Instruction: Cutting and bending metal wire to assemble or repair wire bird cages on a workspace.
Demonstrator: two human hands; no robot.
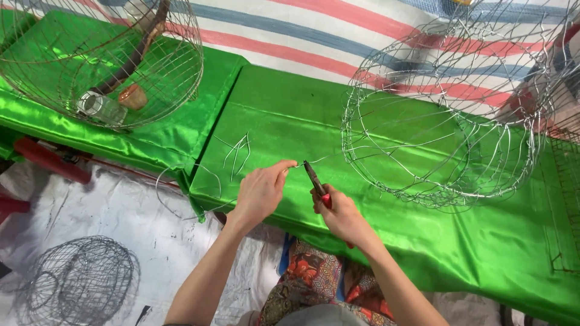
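Left hand: the left hand [261,192] sits just below centre of the view, thumb and forefinger pinched together on a thin wire [329,157] near its loose end.
Right hand: the right hand [338,212] lies at 3 o'clock of the left one, just beside it, fist closed around the red handles of the pliers [315,180].
Pliers: their dark nose points toward 11 o'clock and ends just beside the left fingertips, at the wire; whether the nose grips the wire I cannot tell.
Wire: it runs from the pinch toward 3 o'clock to the unfinished wire cage [444,121].
Unfinished wire cage: round and open, it lies on its side on the green satin cushion [290,115], at 2 o'clock of the hands.
Loose wires: a few short cut wire pieces [237,154] lie on the cushion at 11 o'clock of the left hand.
Finished cage: a domed cage [115,60] rests at top left on a second green cushion, with a branch and small cups inside.
Floor: a dark wire cage [78,281] lies at 8 o'clock on a white sheet [109,211].
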